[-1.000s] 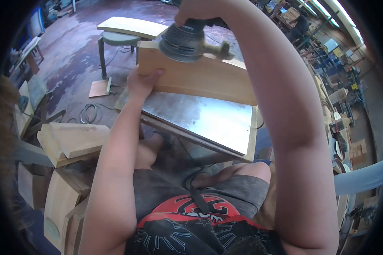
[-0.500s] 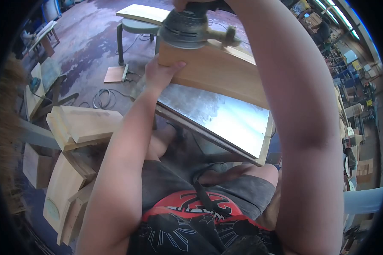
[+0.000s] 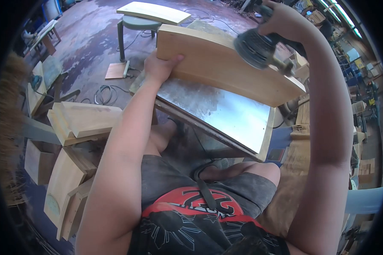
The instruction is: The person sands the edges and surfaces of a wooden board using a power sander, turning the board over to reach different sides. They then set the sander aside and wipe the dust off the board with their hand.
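Your left hand [image 3: 159, 68] clamps one end of the curved board [image 3: 217, 63], right hand [image 3: 285, 21] grips the orbital sander [image 3: 255, 49] at the other. Pushing hard there could tip it.

One head-worn cam, fisheye, pitched forward and down over the person's lap. Close range: wooden board [image 3: 217, 63] upper centre, metal-topped table [image 3: 225, 114] under it, workshop floor [image 3: 85, 46] at top left.
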Tool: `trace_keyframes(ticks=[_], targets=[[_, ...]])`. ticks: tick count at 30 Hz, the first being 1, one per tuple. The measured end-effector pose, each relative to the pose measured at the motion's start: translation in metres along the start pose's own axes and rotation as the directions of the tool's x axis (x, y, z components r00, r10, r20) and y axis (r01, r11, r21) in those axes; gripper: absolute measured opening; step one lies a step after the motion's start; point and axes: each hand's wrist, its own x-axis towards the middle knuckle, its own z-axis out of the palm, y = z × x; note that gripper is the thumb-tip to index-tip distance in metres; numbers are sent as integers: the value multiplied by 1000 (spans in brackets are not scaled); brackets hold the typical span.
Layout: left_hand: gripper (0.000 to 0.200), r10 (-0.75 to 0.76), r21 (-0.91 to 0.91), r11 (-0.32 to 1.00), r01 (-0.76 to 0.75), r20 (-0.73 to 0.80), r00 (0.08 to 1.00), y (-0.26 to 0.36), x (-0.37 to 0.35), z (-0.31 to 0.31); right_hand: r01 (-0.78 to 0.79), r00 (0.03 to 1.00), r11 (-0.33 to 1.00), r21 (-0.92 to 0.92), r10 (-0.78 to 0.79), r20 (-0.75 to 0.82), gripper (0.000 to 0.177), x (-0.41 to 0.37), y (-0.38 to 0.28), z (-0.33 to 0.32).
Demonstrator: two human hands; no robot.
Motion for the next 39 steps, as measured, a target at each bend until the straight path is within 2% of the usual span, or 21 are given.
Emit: trace_keyframes(ticks=[1, 4, 9, 11, 13, 16, 19, 23, 27, 31, 35, 37, 39], targets=[[72, 20, 0, 1000, -20, -8, 1000, -1, 1, 0, 8, 999, 999, 33, -6, -44, 75, 3, 20, 8], [76, 48, -5, 999, -48, -26, 998, -5, 1, 2, -49, 999, 989, -136, 50, 6, 88, -3, 39, 7], [78, 39, -27, 999, -40, -39, 998, -7, 2, 6, -15, 1000, 997, -74, 15, -2, 82, -1, 30, 6], [74, 40, -47, 998, -41, -30, 999, -4, 1, 4, 8, 1000, 998, -54, -6, 23, 79, -3, 2, -4], [70, 24, -61, 998, -25, -25, 999, -3, 1, 2, 18, 996, 999, -31, -15, 85, 79, -18, -54, -32], [63, -7, -83, 997, 6, -15, 1000, -2, 0, 2, 75, 996, 984, -159, -65, 65, 72, 18, -81, -23], [60, -3, -124, 992, 1, -21, 1000, -1, 0, 2, 215, 965, 956, -201, -175, 197, 58, 49, -118, -26], [60, 26, -192, 981, -33, -42, 999, -9, 1, 8, 355, 922, 916, -186, -310, 233, 55, 72, -162, -32], [62, 82, -223, 970, -96, -71, 994, -7, -1, 6, 413, 900, 896, -161, -375, 221, 52, 76, -181, -36], [63, 80, -191, 977, -90, -62, 995, -6, -1, 4, 386, 912, 914, -128, -357, 203, 50, 71, -173, -32], [63, 42, -169, 984, -47, -32, 999, -5, -1, 3, 275, 950, 959, -71, -260, 176, 48, 55, -138, -28], [65, 43, -158, 986, -47, -29, 999, -6, 0, 4, 225, 964, 953, -203, -187, 189, 57, 47, -118, -27], [66, 58, -111, 992, -62, -44, 997, -8, 1, 6, 37, 993, 998, -52, -31, 115, 67, 21, -102, -25]])
